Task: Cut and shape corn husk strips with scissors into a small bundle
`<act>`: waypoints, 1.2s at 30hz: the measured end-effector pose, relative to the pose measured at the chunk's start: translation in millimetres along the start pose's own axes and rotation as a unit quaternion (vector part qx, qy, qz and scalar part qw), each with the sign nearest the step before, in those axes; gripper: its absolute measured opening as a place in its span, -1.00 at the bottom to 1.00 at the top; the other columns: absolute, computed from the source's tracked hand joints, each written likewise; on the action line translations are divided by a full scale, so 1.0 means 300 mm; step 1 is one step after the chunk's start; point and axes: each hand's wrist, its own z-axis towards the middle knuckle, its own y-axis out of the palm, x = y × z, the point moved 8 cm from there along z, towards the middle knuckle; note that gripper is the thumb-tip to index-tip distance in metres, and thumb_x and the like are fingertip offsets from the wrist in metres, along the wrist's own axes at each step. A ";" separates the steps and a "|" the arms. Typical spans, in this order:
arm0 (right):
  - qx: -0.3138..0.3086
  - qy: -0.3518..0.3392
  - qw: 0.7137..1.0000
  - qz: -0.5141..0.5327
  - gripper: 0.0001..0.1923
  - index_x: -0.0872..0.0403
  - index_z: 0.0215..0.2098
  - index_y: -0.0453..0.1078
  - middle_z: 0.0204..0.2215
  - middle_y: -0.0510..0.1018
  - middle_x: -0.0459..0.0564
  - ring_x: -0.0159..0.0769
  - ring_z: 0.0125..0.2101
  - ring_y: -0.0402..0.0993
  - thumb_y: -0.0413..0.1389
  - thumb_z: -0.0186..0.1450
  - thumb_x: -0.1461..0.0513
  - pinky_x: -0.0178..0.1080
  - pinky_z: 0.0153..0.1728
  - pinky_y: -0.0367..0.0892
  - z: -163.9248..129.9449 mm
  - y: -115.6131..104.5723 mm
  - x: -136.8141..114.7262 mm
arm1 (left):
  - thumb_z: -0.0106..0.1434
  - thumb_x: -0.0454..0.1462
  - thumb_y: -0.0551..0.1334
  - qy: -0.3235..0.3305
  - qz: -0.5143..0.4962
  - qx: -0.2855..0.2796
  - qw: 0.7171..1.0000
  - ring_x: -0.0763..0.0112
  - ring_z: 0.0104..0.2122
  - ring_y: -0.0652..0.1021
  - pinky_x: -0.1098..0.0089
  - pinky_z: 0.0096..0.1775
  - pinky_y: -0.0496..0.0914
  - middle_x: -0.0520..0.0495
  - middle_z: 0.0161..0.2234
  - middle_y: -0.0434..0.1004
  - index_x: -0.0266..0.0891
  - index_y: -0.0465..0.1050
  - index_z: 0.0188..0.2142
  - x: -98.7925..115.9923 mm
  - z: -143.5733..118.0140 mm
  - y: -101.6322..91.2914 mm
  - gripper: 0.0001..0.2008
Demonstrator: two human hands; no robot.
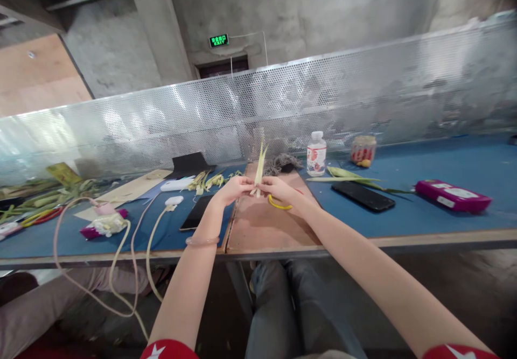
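My left hand (233, 188) and my right hand (278, 189) meet over a brown board (266, 224) and both pinch the base of a pale yellow-green leaf strip (259, 168) that stands upright between them. A yellow-handled tool, probably scissors (279, 204), lies on the board just under my right hand. A clear bangle (202, 240) sits on my left wrist.
On the blue table (444, 160): two black phones (362, 195) (196, 212), a pink case (452, 195), a white bottle (316, 153), a jar (363, 150), green leaves (347, 175), cut strips (208, 180), a charger with cables (172, 202). A perforated metal screen (363, 95) stands behind.
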 end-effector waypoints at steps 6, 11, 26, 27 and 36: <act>-0.042 0.007 0.997 0.071 -0.74 0.17 -0.33 0.38 -0.49 0.45 -0.14 -0.47 -0.53 0.35 0.07 0.31 0.11 -0.32 -0.44 0.32 -0.003 0.016 0.007 | 0.00 -0.33 0.34 -0.010 -0.021 -0.024 0.999 0.45 -0.43 0.53 0.35 -0.24 0.37 -0.09 -0.44 0.55 -0.38 0.48 -0.36 0.000 -0.005 0.005 -0.82; -0.065 0.022 0.989 0.134 -0.73 0.17 -0.29 0.39 -0.44 0.49 -0.10 -0.46 -0.51 0.38 0.07 0.31 0.09 -0.30 -0.42 0.33 -0.003 0.032 0.008 | 0.00 -0.34 0.33 -0.005 -0.033 -0.028 0.999 0.52 -0.48 0.49 0.39 -0.29 0.36 -0.04 -0.49 0.51 -0.37 0.47 -0.39 0.006 -0.009 0.004 -0.84; -0.065 0.053 0.981 0.177 -0.73 0.17 -0.18 0.37 -0.36 0.48 -0.07 -0.46 -0.48 0.40 0.04 0.33 0.11 -0.31 -0.44 0.37 -0.004 0.030 0.020 | 0.12 -0.25 0.24 0.011 0.012 -0.053 0.998 0.48 -0.46 0.49 0.45 -0.38 0.29 -0.01 -0.46 0.49 -0.28 0.39 -0.38 0.018 -0.019 0.055 -0.88; -0.061 0.055 0.981 0.175 -0.73 0.17 -0.16 0.36 -0.34 0.48 -0.06 -0.45 -0.47 0.41 0.04 0.33 0.12 -0.31 -0.44 0.38 -0.001 0.028 0.025 | 0.12 -0.25 0.23 0.012 0.015 -0.052 0.998 0.48 -0.45 0.48 0.45 -0.38 0.29 0.00 -0.46 0.49 -0.28 0.40 -0.38 0.020 -0.020 0.057 -0.89; -0.048 0.056 0.980 0.183 -0.73 0.17 -0.16 0.36 -0.34 0.48 -0.06 -0.46 -0.48 0.40 0.04 0.33 0.12 -0.32 -0.45 0.38 -0.003 0.031 0.013 | 0.15 -0.26 0.18 0.014 0.020 -0.050 0.998 0.47 -0.52 0.45 0.45 -0.47 0.29 -0.02 -0.51 0.46 -0.27 0.38 -0.46 0.025 -0.017 0.064 -0.88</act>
